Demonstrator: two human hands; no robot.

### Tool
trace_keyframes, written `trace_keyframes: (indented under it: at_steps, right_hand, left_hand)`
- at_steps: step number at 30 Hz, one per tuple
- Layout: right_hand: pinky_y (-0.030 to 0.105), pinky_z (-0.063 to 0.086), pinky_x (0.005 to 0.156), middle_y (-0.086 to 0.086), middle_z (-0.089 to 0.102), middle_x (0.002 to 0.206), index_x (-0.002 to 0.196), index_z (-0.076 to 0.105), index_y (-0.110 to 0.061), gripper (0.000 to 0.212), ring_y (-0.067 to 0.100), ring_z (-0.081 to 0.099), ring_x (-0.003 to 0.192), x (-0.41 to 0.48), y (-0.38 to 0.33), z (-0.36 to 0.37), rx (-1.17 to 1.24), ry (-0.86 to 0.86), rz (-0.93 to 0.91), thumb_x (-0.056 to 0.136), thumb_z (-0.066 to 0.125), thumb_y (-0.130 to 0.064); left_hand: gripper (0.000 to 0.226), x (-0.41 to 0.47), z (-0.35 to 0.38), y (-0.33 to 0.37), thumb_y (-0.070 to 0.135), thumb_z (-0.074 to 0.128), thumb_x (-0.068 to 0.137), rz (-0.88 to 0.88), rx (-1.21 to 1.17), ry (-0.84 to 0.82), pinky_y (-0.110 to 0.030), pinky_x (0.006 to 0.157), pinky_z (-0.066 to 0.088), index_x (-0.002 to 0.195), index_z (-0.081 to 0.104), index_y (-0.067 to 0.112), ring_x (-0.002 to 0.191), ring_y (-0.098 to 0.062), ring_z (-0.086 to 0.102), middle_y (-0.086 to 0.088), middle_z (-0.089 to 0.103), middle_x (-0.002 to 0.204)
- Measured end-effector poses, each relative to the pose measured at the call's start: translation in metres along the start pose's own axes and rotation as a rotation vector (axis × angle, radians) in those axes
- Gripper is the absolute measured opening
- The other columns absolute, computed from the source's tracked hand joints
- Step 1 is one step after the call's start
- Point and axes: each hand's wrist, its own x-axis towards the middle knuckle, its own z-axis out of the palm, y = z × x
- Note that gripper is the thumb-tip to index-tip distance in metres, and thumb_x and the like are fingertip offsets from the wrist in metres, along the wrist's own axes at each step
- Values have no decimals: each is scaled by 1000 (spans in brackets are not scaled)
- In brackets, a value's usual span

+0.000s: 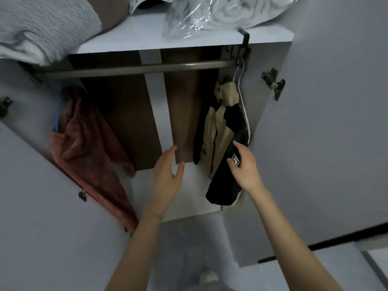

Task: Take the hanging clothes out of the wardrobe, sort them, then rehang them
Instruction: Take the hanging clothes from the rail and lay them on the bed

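The jacket [222,131] hung on a white hanger [241,95] at the rail's [136,68] right end, the right hand [244,164] touching its sleeve with fingers apart; the left hand [168,171] hovered open, empty. Tugging the sleeve alone could slide the jacket off its hanger.

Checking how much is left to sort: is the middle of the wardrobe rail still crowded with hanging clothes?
No. The rail is bare in the middle; only a pink garment hangs at its left end and a beige-and-navy jacket at its right.
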Motion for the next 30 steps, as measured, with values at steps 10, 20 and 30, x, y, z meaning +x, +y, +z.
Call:
trace_keyframes:
  at_steps: [10,20,30]
  right_hand:
    - [42,15,121,13,15,161,153,25,-17,67,30,12,148,137,35,16,-170,-61,71,94,57,-11]
    - [44,28,114,22,25,155,152,19,0,71,36,26,143,193,22,32,-137,113,191,95,58,-15]
    - [45,50,88,25,59,121,122,53,4,36,42,57,111,243,3,39,-142,89,326,101,49,-25]
  left_hand:
    - [51,64,-7,-18,16,57,98,-117,39,87,-44,116,32,145,41,11,143,-23,33,-3,42,151]
    - [52,125,-25,-50,19,56,98,-139,67,95,-43,118,29,147,39,11,142,-22,35,-4,42,151]
    - [52,154,-40,-72,17,56,98,-92,55,71,-38,116,33,147,40,11,138,-17,40,-4,45,148]
